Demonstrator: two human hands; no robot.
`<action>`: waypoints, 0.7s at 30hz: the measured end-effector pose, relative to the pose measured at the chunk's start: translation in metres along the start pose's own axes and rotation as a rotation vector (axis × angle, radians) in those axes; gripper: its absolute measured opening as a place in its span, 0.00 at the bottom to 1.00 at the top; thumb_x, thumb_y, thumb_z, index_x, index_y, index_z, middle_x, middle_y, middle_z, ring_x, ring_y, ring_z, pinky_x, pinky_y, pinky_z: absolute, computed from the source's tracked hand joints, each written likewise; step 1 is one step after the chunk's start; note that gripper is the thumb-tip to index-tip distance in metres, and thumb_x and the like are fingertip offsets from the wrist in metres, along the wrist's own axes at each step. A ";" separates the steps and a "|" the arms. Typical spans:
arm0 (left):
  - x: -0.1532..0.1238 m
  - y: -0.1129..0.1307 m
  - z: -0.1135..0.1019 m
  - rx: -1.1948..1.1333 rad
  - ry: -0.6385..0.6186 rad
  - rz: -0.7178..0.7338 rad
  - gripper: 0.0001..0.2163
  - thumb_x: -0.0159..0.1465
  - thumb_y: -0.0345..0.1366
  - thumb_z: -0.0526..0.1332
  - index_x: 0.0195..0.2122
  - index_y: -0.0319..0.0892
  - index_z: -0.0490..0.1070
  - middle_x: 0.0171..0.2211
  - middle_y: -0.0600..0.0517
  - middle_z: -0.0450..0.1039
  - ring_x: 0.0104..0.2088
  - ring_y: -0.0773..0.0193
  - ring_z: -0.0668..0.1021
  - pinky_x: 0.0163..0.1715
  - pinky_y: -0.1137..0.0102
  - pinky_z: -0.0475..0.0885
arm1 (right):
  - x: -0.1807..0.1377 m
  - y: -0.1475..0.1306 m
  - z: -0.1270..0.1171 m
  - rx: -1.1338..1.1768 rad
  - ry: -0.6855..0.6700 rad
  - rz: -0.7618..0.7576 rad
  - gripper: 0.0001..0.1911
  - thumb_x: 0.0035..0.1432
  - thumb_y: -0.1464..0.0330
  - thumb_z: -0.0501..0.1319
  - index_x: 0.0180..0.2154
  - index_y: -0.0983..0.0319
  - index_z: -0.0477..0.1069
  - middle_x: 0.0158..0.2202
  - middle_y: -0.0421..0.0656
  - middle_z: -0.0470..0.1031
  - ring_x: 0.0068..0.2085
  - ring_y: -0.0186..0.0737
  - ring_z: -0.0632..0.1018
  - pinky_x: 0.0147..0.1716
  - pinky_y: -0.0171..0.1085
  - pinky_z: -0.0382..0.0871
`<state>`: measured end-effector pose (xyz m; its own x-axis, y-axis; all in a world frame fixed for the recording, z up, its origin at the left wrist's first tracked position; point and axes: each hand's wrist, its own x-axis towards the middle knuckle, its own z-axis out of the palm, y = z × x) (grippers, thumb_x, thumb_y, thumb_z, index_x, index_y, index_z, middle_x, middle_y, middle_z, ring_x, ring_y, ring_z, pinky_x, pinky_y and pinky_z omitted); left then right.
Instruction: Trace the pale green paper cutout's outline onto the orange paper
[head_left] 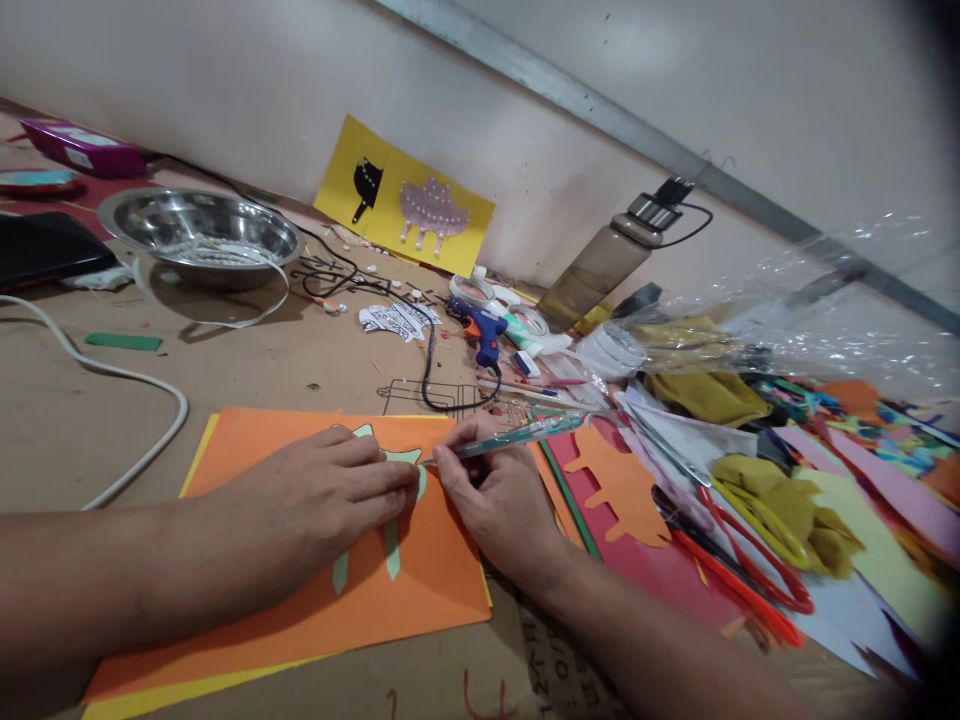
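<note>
My left hand (341, 500) lies flat with its fingers stretched out, pressing a light green paper cutout (392, 548) onto an orange sheet (300, 605). Much of the cutout is hidden under that hand. Between the closed fingers of my right hand (499, 495) is a pen (517, 436) with a clear and teal barrel. Its tip touches down by the cutout's upper right edge, where a dark line shows along part of the outline. Yellow paper (142, 700) sticks out from beneath the orange sheet.
Right of my hands lie an orange paper cutout (619, 480), red-handled scissors (757, 560) and paper scraps. Behind are a blue glue gun (480, 328), a tilted water bottle (600, 262), a steel bowl (206, 215) and a yellow card (405, 200). A white cable (169, 380) runs left.
</note>
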<state>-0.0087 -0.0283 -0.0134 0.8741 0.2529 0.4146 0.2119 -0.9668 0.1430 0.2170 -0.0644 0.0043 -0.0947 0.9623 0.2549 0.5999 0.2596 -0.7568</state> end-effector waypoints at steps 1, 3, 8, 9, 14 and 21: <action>0.000 0.000 0.000 0.000 0.001 0.001 0.15 0.64 0.23 0.61 0.51 0.41 0.74 0.52 0.48 0.83 0.44 0.56 0.79 0.44 0.62 0.71 | 0.000 0.000 0.000 -0.007 -0.001 -0.008 0.08 0.64 0.66 0.59 0.30 0.56 0.65 0.23 0.37 0.72 0.24 0.36 0.73 0.25 0.34 0.65; 0.000 -0.001 0.001 -0.003 -0.003 0.001 0.15 0.64 0.23 0.61 0.51 0.40 0.74 0.52 0.49 0.83 0.44 0.56 0.78 0.44 0.62 0.71 | 0.001 -0.001 -0.001 -0.019 -0.003 -0.024 0.08 0.64 0.67 0.59 0.30 0.56 0.65 0.23 0.37 0.72 0.24 0.36 0.74 0.26 0.34 0.66; 0.001 -0.001 0.001 -0.013 -0.007 0.007 0.16 0.63 0.23 0.63 0.52 0.40 0.74 0.54 0.48 0.82 0.44 0.56 0.78 0.44 0.62 0.71 | 0.001 -0.001 0.000 -0.031 0.001 -0.038 0.08 0.64 0.67 0.58 0.30 0.56 0.65 0.23 0.37 0.72 0.24 0.36 0.75 0.26 0.34 0.66; 0.001 -0.001 0.000 -0.007 -0.009 0.006 0.17 0.63 0.23 0.63 0.52 0.40 0.74 0.54 0.48 0.82 0.44 0.57 0.78 0.44 0.63 0.71 | 0.001 0.000 0.000 -0.032 0.006 -0.041 0.08 0.64 0.67 0.58 0.30 0.56 0.65 0.22 0.36 0.72 0.23 0.36 0.75 0.25 0.34 0.66; 0.003 -0.001 -0.003 0.010 -0.015 -0.002 0.16 0.64 0.24 0.61 0.52 0.40 0.75 0.55 0.49 0.82 0.44 0.57 0.77 0.45 0.63 0.70 | 0.001 0.001 0.001 -0.025 0.037 -0.058 0.08 0.63 0.68 0.58 0.30 0.56 0.65 0.22 0.35 0.71 0.22 0.34 0.73 0.23 0.33 0.64; 0.002 0.001 -0.003 -0.001 0.021 0.004 0.15 0.63 0.22 0.61 0.49 0.40 0.75 0.54 0.50 0.82 0.43 0.57 0.77 0.43 0.62 0.69 | 0.000 0.000 0.001 0.040 0.030 -0.015 0.08 0.64 0.66 0.58 0.30 0.56 0.64 0.21 0.34 0.70 0.21 0.33 0.72 0.21 0.32 0.62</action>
<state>-0.0076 -0.0285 -0.0096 0.8656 0.2494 0.4343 0.2078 -0.9679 0.1418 0.2162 -0.0638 0.0035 -0.0787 0.9556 0.2839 0.5661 0.2773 -0.7763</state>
